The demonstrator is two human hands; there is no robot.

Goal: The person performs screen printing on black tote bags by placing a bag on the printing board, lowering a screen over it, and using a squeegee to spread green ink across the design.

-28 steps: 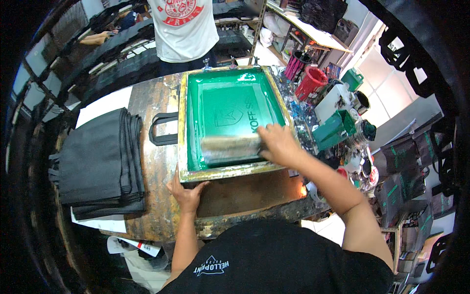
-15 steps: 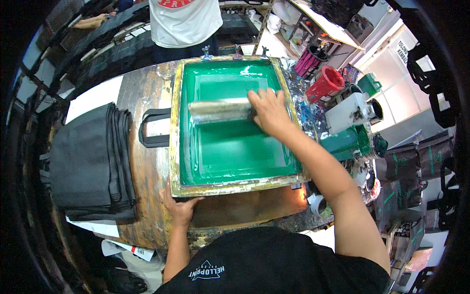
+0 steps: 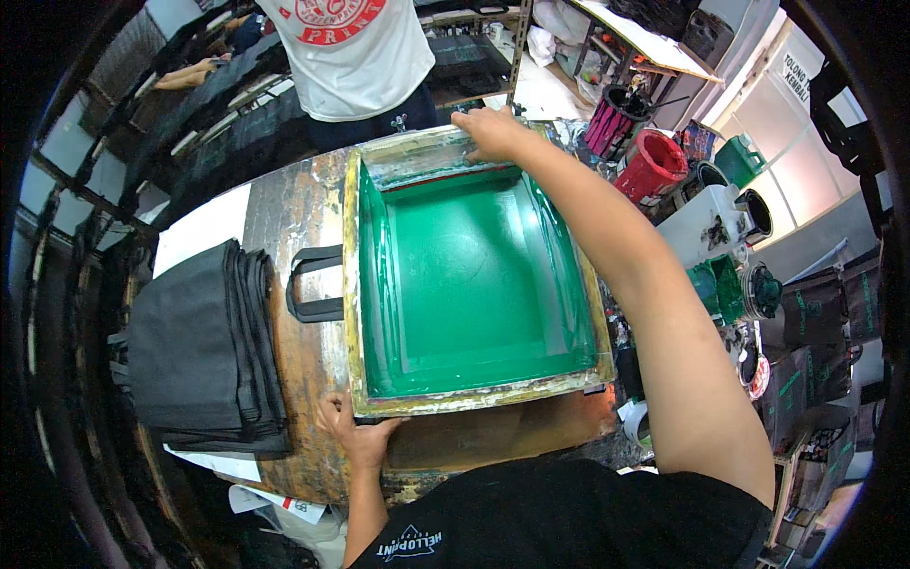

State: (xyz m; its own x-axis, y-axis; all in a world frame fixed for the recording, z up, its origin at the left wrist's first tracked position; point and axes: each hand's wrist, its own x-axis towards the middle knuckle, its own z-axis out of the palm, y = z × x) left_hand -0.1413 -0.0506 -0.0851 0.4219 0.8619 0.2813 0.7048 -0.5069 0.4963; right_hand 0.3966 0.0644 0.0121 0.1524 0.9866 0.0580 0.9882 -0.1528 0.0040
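A screen-printing frame (image 3: 479,396) with green ink over its mesh (image 3: 464,275) lies on the worktable. The squeegee (image 3: 412,163) rests against its far rail, a red line along the lower edge. My right hand (image 3: 493,135) is closed over the squeegee's upper right part, at the far rail; its fingertips are partly hidden. My left hand (image 3: 355,434) grips the frame's near left corner, thumb along the near edge and fingers curled at the left side. A black bag handle (image 3: 305,284) sticks out from under the left rail.
Folded black bags (image 3: 204,351) are stacked at left. To the right stand a red ink tub (image 3: 652,166), a pink-streaked container (image 3: 611,128), a white jug (image 3: 697,223) and a green-smeared jar (image 3: 730,289). A person in a white shirt (image 3: 365,62) stands beyond the table.
My right hand has pushed the squeegee away from me, from mid-screen to the far rail. My left hand stays at the near left corner. The view has shifted slightly.
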